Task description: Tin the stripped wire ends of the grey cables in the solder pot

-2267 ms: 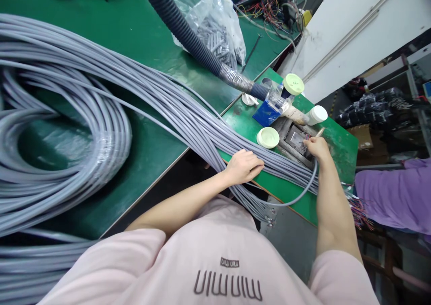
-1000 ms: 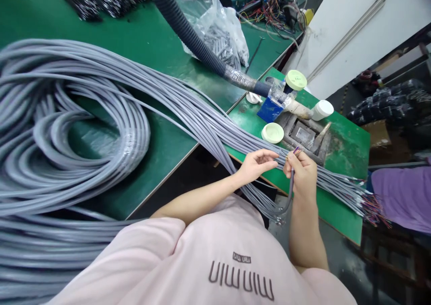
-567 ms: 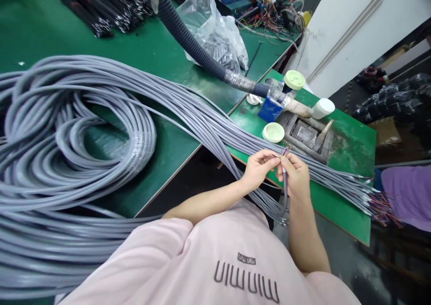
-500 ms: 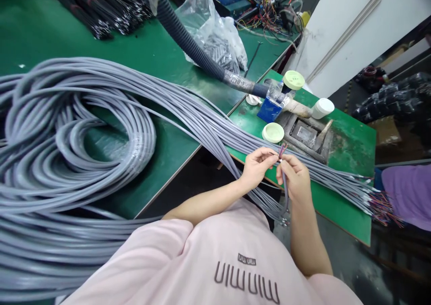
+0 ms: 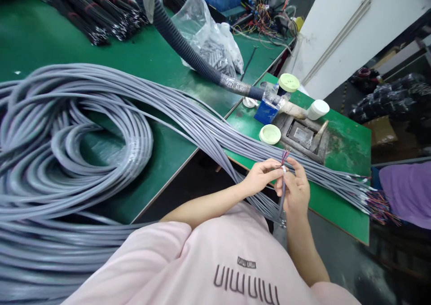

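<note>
A grey cable point(image 5: 282, 197) stands upright between my hands, with thin coloured wires point(image 5: 285, 156) fanning out of its top above a white band. My left hand point(image 5: 264, 176) pinches the cable at the white band from the left. From the right, my right hand point(image 5: 295, 187) is closed on the same cable just below the wires. Behind my hands a long bundle of grey cables point(image 5: 202, 121) runs across to the right, ending in stripped coloured wires point(image 5: 382, 206).
Big grey cable coils point(image 5: 134, 157) lie at the left. A ribbed hose point(image 5: 188, 47) crosses to a blue box point(image 5: 266, 111) near a soldering pot point(image 5: 299, 134), pale lids point(image 5: 270, 134) and a white cup point(image 5: 318, 109). A person's purple sleeve point(image 5: 406, 193) shows at the right.
My left fingers have moved from the wires onto the white band. The wire tips now stand more upright and closer together, and the whole view has shifted slightly.
</note>
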A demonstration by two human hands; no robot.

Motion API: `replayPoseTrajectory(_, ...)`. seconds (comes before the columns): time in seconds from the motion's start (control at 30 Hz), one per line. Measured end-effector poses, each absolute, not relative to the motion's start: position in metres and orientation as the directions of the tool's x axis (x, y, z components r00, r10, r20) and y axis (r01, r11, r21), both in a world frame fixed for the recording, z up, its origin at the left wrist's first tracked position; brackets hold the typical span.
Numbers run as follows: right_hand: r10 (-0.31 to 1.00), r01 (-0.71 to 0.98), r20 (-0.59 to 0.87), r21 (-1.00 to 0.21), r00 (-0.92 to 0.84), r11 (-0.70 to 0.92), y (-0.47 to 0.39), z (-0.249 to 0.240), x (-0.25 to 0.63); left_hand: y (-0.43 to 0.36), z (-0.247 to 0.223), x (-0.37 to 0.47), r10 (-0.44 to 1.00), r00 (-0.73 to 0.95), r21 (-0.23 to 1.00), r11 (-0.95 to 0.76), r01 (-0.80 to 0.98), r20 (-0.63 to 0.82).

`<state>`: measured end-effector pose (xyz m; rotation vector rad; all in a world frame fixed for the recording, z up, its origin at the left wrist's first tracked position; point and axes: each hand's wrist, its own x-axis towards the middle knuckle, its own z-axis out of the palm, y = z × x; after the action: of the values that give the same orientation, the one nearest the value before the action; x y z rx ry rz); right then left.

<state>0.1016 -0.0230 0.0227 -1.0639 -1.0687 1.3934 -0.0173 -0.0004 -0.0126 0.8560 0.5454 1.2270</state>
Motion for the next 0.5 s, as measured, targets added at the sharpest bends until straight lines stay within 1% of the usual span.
replayPoseTrajectory(0.07, 0.993, -0.163, -0.078, -0.982, -0.09, -0.092, -0.025, 0.021, 0.107, -0.002, -0.009, -0.021, 0.917, 0.391, 0.766, 0.193, -0.613, 0.082)
replayPoseTrajectory(0.13, 0.99, -0.099, -0.091, -0.99, -0.108, -0.101, -0.023, 0.02, 0.117, -0.004, -0.005, -0.024, 0.906, 0.412, 0.745, 0.209, -0.633, 0.096)
replayPoseTrajectory(0.2, 0.995, -0.051, -0.052, -0.997, -0.081, -0.056, -0.016, 0.021, 0.129, -0.006, -0.001, -0.027, 0.896, 0.431, 0.755, 0.211, -0.621, 0.104)
replayPoseTrajectory(0.3, 0.999, -0.013, 0.026, -1.0, -0.033, 0.025, -0.006, 0.026, 0.141, -0.01, 0.002, -0.028, 0.841, 0.533, 0.772, 0.275, -0.573, 0.096)
replayPoseTrajectory(0.37, 0.996, -0.023, 0.02, -1.0, -0.084, 0.019, -0.001, 0.032, 0.142, -0.014, 0.003, -0.027, 0.789, 0.611, 0.769, 0.349, -0.536, 0.068)
replayPoseTrajectory(0.5, 0.96, -0.117, 0.014, -0.993, -0.28, -0.019, 0.0, 0.042, 0.135, -0.019, 0.003, -0.027, 0.717, 0.695, 0.756, 0.431, -0.492, 0.044)
